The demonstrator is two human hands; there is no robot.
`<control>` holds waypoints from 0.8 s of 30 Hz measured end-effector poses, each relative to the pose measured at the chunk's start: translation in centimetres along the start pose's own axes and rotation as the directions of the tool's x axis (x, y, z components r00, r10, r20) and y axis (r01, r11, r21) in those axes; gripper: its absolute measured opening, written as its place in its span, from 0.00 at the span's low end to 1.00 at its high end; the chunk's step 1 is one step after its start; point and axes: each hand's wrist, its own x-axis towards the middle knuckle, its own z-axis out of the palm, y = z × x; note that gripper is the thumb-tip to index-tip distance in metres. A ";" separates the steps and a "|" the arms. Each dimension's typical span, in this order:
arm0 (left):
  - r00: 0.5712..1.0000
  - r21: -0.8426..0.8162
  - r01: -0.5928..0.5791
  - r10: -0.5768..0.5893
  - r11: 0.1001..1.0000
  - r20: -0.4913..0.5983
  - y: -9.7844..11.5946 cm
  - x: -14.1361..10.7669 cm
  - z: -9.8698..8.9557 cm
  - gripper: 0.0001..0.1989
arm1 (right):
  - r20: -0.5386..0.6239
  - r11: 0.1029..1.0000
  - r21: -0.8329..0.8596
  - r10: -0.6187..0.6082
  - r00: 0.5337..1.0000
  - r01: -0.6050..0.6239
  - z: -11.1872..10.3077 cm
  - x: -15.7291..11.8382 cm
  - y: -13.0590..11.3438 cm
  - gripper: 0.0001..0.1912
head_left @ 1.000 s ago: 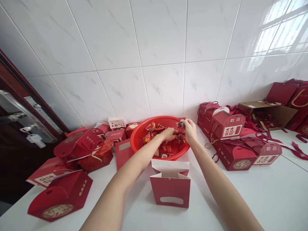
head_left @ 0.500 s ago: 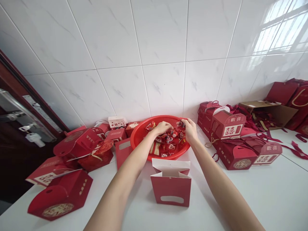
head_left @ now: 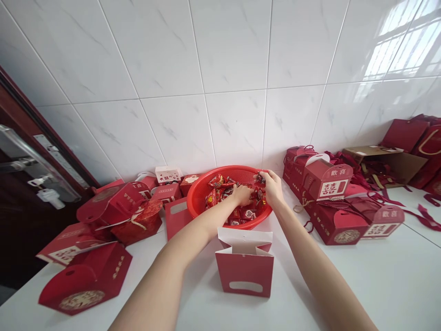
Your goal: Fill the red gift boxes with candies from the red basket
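Note:
A round red plastic basket (head_left: 198, 197) against the tiled wall holds several red-wrapped sweets (head_left: 248, 214). Inside it, my left hand (head_left: 243, 195) reaches down among the sweets with its fingers spread, the thumb pointing up. My right hand (head_left: 272, 186) is at the basket's right rim, its fingers closed on a small dark-and-red wrapped sweet (head_left: 260, 178). In front of the basket stands a red paper box (head_left: 244, 271) with its top open and white inner flaps showing. A flat red card piece (head_left: 175, 218) lies left of the basket.
Closed red gift boxes (head_left: 93, 276) are piled on the left. More boxes (head_left: 339, 220) stand on the right, beside a brown carton (head_left: 406, 165) with dark red ribbons. A door handle (head_left: 34, 165) is at the far left.
My left hand has moved right and slightly down within the basket, and its fingers have spread. Yellow-and-red sweets at the basket's left now show. My right hand has stayed at the rim.

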 end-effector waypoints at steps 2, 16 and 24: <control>1.000 -0.017 0.013 -0.013 1.000 -0.008 0.1 0.0 0.2 0.07 | -0.004 1.000 0.000 -0.006 1.000 0.006 0.0 -0.1 0.0 0.08; 0.946 -0.725 -0.257 0.014 0.639 -0.323 -3.4 0.4 -3.2 0.16 | 0.083 0.998 0.053 0.016 0.996 -0.021 0.1 0.0 0.4 0.12; 0.942 -0.879 -0.332 0.074 0.343 -0.327 -3.2 -0.2 -3.7 0.21 | 0.149 0.996 0.033 0.077 0.986 -0.083 0.1 -0.3 0.2 0.15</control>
